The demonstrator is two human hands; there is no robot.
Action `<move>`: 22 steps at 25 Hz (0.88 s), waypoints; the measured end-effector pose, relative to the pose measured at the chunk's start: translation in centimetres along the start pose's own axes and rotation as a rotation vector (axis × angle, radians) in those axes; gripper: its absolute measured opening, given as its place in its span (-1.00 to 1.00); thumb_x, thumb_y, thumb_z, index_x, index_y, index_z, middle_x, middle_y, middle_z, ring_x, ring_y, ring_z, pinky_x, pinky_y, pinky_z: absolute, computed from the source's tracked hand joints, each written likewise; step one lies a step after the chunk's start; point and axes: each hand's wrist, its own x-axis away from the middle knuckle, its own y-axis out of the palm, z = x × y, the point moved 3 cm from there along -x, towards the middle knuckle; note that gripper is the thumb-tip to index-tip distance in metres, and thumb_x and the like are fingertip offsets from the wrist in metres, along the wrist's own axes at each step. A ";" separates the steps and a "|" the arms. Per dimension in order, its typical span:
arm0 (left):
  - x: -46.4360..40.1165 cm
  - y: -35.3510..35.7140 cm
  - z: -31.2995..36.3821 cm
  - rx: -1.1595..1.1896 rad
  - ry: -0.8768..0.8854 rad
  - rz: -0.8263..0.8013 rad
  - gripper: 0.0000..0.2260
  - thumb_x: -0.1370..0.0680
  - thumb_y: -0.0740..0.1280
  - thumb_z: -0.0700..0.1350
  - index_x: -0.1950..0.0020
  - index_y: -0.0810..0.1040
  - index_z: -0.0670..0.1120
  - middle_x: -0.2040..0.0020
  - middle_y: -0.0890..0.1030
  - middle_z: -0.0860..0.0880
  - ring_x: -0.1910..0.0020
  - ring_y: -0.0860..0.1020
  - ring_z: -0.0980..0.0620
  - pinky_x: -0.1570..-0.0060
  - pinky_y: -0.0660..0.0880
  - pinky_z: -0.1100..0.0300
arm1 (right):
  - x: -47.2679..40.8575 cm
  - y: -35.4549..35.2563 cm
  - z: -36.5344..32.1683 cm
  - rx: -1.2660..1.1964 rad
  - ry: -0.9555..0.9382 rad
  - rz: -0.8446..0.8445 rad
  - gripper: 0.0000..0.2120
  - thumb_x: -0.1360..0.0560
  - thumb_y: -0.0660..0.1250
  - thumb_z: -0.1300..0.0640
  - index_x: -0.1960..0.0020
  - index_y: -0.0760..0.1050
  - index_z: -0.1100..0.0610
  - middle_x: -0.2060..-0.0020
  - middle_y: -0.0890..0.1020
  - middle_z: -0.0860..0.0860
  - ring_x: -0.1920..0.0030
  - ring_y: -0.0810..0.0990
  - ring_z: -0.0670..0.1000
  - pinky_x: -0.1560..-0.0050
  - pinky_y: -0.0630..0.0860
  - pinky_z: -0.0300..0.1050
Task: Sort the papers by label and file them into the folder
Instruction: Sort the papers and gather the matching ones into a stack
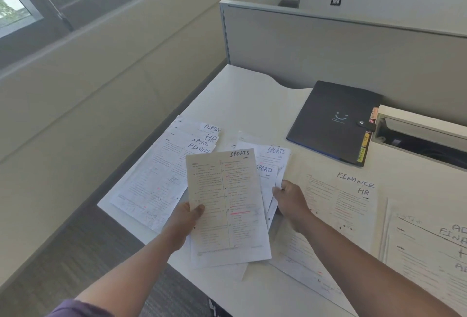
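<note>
Above the desk (252, 104), left hand (185, 218) grips a SPORTS sheet (227, 205); right hand (290, 200) pinches SPORTS papers (271, 165).

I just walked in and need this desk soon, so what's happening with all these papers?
A person is sorting labelled papers. The left hand holds a SPORTS sheet, and the right hand grips more SPORTS sheets beside it. Other mixed piles lie on the desk. The dark folder is still closed.
</note>
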 end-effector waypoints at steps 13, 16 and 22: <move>0.1 0.1 1.2 0.030 0.026 0.066 -0.86 -0.68 0.32 -0.15 -0.16 0.66 -0.06 -0.06 0.75 -0.07 -0.08 0.70 -0.16 -0.17 0.62 -0.20 | 5.7 -9.3 -13.2 0.222 -0.801 0.604 -0.76 -0.75 0.13 0.13 -0.01 0.52 0.14 0.40 0.40 -0.15 0.45 0.34 -0.15 0.42 0.15 -0.33; 0.6 -0.4 3.2 0.025 0.105 0.150 -0.88 -0.68 0.31 -0.18 -0.12 0.64 -0.06 -0.05 0.73 -0.08 -0.05 0.69 -0.14 -0.08 0.64 -0.11 | 6.7 -11.0 -14.9 0.238 -0.859 0.656 -0.77 -0.74 0.14 0.15 -0.08 0.54 0.21 0.37 0.44 -0.12 0.42 0.40 -0.19 0.42 0.29 -0.39; 1.7 -2.7 7.0 0.079 0.235 0.222 -0.87 -0.66 0.33 -0.21 -0.03 0.63 -0.01 -0.01 0.73 -0.04 -0.02 0.70 -0.11 -0.07 0.64 -0.11 | 6.0 -13.1 -15.4 0.134 -0.692 0.455 -0.64 -0.73 0.17 0.13 0.24 0.30 -0.03 0.40 0.37 -0.10 0.44 0.35 -0.16 0.43 0.22 -0.29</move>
